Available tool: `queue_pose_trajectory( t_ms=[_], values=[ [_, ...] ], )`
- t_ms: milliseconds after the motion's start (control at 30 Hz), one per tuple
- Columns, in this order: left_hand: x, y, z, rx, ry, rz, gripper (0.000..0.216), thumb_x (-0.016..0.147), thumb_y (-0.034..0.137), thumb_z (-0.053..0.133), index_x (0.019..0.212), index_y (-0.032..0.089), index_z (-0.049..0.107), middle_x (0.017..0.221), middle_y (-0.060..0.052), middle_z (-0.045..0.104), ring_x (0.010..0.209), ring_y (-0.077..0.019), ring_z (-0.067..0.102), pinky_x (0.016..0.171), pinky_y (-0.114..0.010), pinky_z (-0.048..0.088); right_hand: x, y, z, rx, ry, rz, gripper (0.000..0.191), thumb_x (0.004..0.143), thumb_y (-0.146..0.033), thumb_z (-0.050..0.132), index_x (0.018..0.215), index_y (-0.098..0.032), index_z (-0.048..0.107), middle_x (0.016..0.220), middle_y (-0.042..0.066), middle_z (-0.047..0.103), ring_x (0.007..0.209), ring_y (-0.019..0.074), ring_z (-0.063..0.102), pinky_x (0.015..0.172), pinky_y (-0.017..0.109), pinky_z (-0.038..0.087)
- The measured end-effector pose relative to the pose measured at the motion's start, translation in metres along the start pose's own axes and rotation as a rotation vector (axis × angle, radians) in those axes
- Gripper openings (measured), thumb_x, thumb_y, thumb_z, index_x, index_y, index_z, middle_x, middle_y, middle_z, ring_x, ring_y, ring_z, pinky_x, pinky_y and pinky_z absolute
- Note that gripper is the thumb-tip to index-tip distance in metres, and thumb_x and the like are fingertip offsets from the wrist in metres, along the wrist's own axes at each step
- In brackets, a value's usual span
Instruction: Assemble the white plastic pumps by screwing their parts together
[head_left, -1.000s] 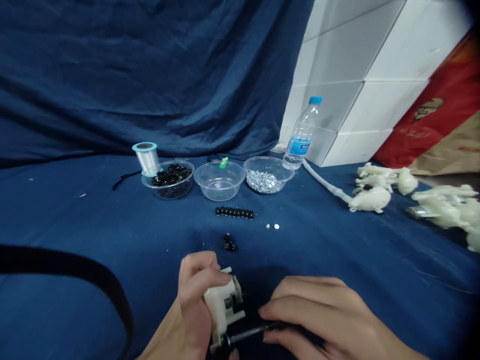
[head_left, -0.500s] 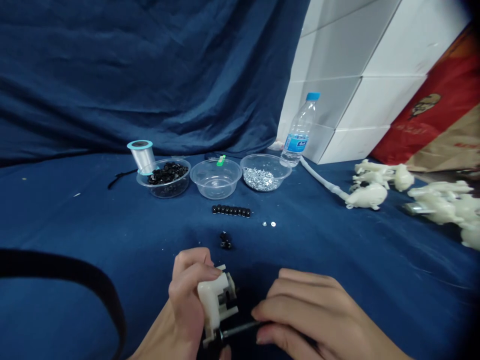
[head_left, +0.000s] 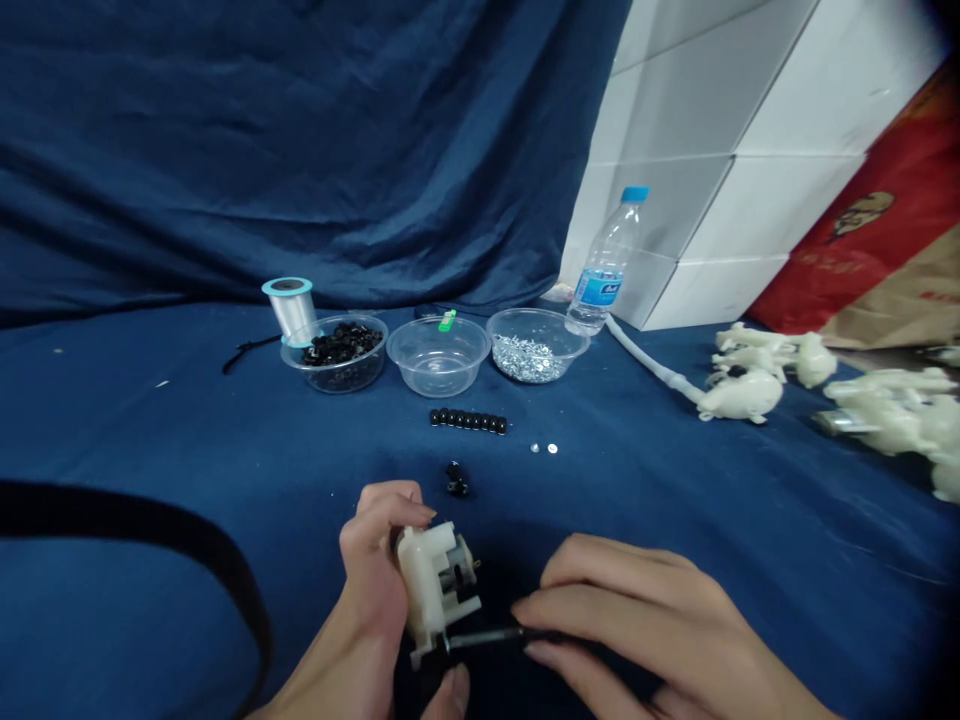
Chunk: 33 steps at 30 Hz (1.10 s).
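The left hand [head_left: 375, 570] curls around a blocky white plastic housing [head_left: 427, 580], clamping it upright just above the navy cloth, while the right hand [head_left: 622, 620] pinches a slim dark metal rod [head_left: 484, 636] against the housing's lower end. The step in hand looks like working that rod at the housing (how far it enters is hidden by the fingers). The next move calls for the left grip to stay firm while the right fingers guide the rod. Ahead on the cloth lie a straight row of glossy black beads [head_left: 469, 421] and a clear plastic bowl of silver metal pieces [head_left: 534, 378].
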<state>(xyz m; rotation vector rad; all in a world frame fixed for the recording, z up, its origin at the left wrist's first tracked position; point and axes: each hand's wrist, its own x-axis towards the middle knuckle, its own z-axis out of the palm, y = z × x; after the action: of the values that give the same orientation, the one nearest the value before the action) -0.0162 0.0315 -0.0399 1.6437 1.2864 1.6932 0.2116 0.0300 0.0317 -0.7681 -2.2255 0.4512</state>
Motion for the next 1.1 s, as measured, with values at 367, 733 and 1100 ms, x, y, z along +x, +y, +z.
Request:
queue_pose_trajectory(
  t_ms=[367,733,1100],
  values=[
    [0.004,-0.011,0.027,0.014,0.241,0.061,0.032,0.097,0.021,0.041,0.065,0.022,0.044,0.071,-0.004,0.045,0.057,-0.0164,0.051,0.044,-0.035,0.051,0.010,0.003,-0.005,0.013,-0.088,-0.066,0.022,0.093,-0.013,0.062,0.105,-0.023,0.078,0.077,0.003,0.070,0.064,0.0140,0.063,0.060,0.026,0.054],
    [0.001,-0.016,0.030,0.005,0.252,0.099,0.031,0.097,0.024,0.043,0.066,0.022,0.046,0.072,-0.004,0.045,0.060,-0.0175,0.052,0.048,-0.037,0.050,0.006,0.005,-0.002,0.134,-0.025,0.040,0.027,0.079,0.001,0.062,0.096,-0.018,0.072,0.084,0.001,0.071,0.072,0.0117,0.068,0.067,0.019,0.057],
    [-0.003,-0.005,0.016,-0.010,0.127,0.058,0.023,0.093,0.017,0.049,0.071,0.022,0.052,0.076,-0.006,0.053,0.067,-0.0205,0.058,0.051,-0.040,0.057,0.006,0.007,0.000,0.104,-0.055,-0.002,0.018,0.089,-0.006,0.062,0.094,-0.019,0.074,0.078,0.004,0.071,0.067,0.0155,0.062,0.059,0.026,0.053]
  ],
)
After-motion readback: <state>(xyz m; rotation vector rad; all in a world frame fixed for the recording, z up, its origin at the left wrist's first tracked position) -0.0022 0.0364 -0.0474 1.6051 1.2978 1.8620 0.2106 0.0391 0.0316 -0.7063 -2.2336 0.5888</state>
